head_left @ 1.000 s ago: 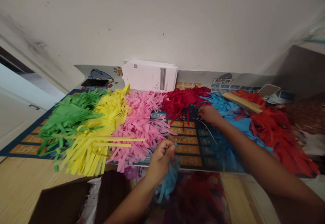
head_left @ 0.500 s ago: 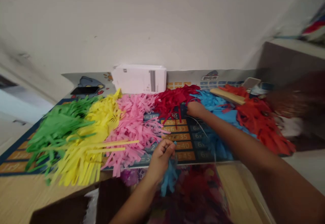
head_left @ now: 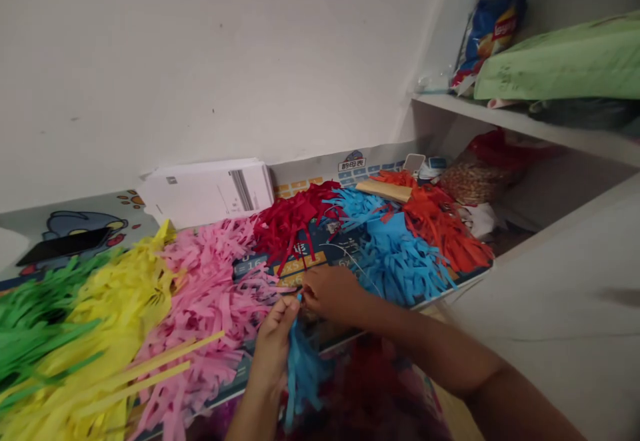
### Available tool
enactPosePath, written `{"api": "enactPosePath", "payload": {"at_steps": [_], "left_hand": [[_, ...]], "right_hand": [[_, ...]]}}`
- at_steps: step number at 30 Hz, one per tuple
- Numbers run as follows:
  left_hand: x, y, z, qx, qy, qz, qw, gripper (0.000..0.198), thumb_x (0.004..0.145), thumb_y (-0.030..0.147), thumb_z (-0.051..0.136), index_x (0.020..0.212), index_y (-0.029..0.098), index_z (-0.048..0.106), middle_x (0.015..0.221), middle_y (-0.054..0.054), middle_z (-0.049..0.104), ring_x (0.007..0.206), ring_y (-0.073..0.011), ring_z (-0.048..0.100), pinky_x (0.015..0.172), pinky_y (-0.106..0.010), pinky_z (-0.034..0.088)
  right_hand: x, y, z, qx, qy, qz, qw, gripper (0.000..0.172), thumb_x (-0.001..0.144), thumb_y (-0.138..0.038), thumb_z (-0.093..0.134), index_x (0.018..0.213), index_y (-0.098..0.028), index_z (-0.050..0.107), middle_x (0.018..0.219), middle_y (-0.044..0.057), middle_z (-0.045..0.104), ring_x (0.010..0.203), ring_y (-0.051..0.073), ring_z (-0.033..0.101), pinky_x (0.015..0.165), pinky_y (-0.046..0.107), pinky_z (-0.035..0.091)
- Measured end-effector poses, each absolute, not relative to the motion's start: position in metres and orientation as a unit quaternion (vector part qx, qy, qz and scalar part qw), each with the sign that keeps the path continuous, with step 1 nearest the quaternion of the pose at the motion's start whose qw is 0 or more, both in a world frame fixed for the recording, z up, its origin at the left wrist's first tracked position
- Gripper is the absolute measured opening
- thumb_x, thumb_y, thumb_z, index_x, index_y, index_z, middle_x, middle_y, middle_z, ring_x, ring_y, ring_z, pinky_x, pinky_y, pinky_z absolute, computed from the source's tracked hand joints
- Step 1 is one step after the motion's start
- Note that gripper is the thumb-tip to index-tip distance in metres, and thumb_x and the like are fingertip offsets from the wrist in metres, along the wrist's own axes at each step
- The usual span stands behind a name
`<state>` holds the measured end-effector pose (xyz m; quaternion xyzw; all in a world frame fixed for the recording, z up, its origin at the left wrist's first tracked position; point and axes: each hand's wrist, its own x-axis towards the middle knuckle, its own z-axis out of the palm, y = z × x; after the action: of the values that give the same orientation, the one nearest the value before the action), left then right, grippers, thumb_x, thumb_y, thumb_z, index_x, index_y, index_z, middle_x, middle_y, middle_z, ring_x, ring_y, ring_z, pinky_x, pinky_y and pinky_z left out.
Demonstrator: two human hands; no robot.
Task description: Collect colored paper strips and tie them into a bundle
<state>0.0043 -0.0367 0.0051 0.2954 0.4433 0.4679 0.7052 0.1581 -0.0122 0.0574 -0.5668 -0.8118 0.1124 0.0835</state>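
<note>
My left hand (head_left: 273,338) is closed around the top of a blue fringed paper tassel (head_left: 303,374), whose strips hang down over the mat's front edge. My right hand (head_left: 333,292) is pinched right beside the tassel's top. What its fingertips hold is too small to make out. A thin white string (head_left: 350,254) curves over the mat just beyond my right hand. Behind the hands lies a heap of dark red fringe (head_left: 295,214). Pink fringe (head_left: 210,294) spreads to the left, and more blue fringe (head_left: 400,254) to the right.
Yellow fringe (head_left: 120,308) and green fringe (head_left: 45,308) lie at the left, orange-red fringe (head_left: 445,228) at the right. A stack of white cards (head_left: 210,191) leans against the wall. A dark phone (head_left: 65,246) rests at back left. Shelves (head_left: 520,124) with bags rise on the right.
My right hand has come from the back of the mat to the tassel's top in my left hand. The view has turned right, showing more of the shelves.
</note>
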Motion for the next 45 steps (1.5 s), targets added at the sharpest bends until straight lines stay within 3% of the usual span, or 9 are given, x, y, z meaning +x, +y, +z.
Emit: {"api": "enactPosePath", "payload": {"at_steps": [6,9,13,17,20,24,34,40,45], "left_hand": [[0.01,-0.036,0.011,0.309,0.446,0.44,0.715,0.042,0.059,0.043,0.089,0.072,0.015,0.061,0.06,0.006,0.057,0.053,-0.0063,0.049,0.056,-0.018,0.04],[0.016,-0.035,0.01,0.306,0.448,0.438,0.717,0.044,0.057,0.045,0.09,0.072,0.014,0.063,0.061,0.005,0.059,0.051,-0.0061,0.049,0.053,-0.018,0.038],[0.007,-0.03,0.005,0.252,0.42,0.453,0.744,0.045,0.056,0.044,0.091,0.071,0.015,0.059,0.061,0.003,0.063,0.053,-0.0085,0.055,0.057,-0.02,0.045],[-0.019,-0.035,0.009,0.264,0.417,0.483,0.723,0.043,0.063,0.045,0.087,0.074,0.016,0.057,0.058,0.001,0.064,0.048,-0.0101,0.057,0.048,-0.019,0.044],[-0.033,-0.038,0.011,0.276,0.397,0.506,0.714,0.039,0.067,0.042,0.085,0.075,0.016,0.056,0.051,0.005,0.059,0.041,-0.0074,0.049,0.044,-0.018,0.041],[-0.039,-0.042,0.008,0.279,0.398,0.505,0.713,0.037,0.068,0.041,0.084,0.076,0.016,0.058,0.05,0.004,0.06,0.038,-0.0062,0.046,0.043,-0.018,0.041],[-0.04,-0.045,0.004,0.258,0.422,0.5,0.711,0.041,0.065,0.044,0.086,0.073,0.015,0.058,0.053,0.003,0.063,0.041,-0.0068,0.05,0.044,-0.017,0.041],[-0.026,-0.043,0.009,0.168,0.397,0.536,0.725,0.041,0.059,0.036,0.091,0.073,0.016,0.058,0.094,-0.004,0.073,0.079,-0.0153,0.069,0.065,-0.022,0.052],[-0.016,-0.045,0.011,0.176,0.371,0.52,0.749,0.04,0.059,0.036,0.091,0.069,0.014,0.059,0.063,0.003,0.062,0.055,-0.0073,0.057,0.052,-0.016,0.044]], "right_hand": [[0.179,-0.01,0.039,-0.511,-0.821,0.178,0.183,0.014,0.089,-0.025,0.063,0.101,-0.023,0.069,0.106,0.002,0.069,0.096,0.015,0.064,0.079,0.023,0.044],[0.184,-0.008,0.028,-0.517,-0.795,0.212,0.235,0.005,0.086,-0.02,0.066,0.088,-0.02,0.07,0.095,0.004,0.071,0.086,0.016,0.064,0.073,0.025,0.044],[0.199,0.0,0.016,-0.561,-0.756,0.22,0.254,0.011,0.09,-0.025,0.059,0.085,-0.017,0.065,0.076,0.003,0.068,0.068,0.017,0.061,0.064,0.027,0.04],[0.209,0.016,0.015,-0.575,-0.769,0.197,0.2,0.015,0.092,-0.03,0.057,0.087,-0.019,0.066,0.081,0.004,0.071,0.074,0.018,0.064,0.065,0.027,0.041],[0.194,0.031,0.016,-0.514,-0.829,0.194,0.11,0.017,0.093,-0.024,0.054,0.094,-0.019,0.07,0.098,0.006,0.073,0.091,0.019,0.065,0.077,0.027,0.043],[0.16,0.052,0.014,-0.47,-0.86,0.192,0.057,0.021,0.094,-0.02,0.052,0.096,-0.018,0.072,0.103,0.009,0.071,0.099,0.02,0.063,0.085,0.027,0.042],[0.129,0.075,0.014,-0.438,-0.883,0.169,-0.024,0.016,0.089,-0.015,0.054,0.089,-0.014,0.07,0.097,0.01,0.069,0.085,0.018,0.064,0.068,0.024,0.038],[0.136,0.041,0.032,-0.466,-0.876,0.129,-0.01,0.018,0.095,-0.019,0.05,0.095,-0.015,0.068,0.099,0.012,0.068,0.088,0.021,0.065,0.072,0.027,0.043],[0.149,-0.004,0.025,-0.467,-0.869,0.096,0.131,0.02,0.097,-0.022,0.051,0.102,-0.018,0.069,0.098,0.009,0.069,0.09,0.022,0.065,0.077,0.031,0.049]]}}
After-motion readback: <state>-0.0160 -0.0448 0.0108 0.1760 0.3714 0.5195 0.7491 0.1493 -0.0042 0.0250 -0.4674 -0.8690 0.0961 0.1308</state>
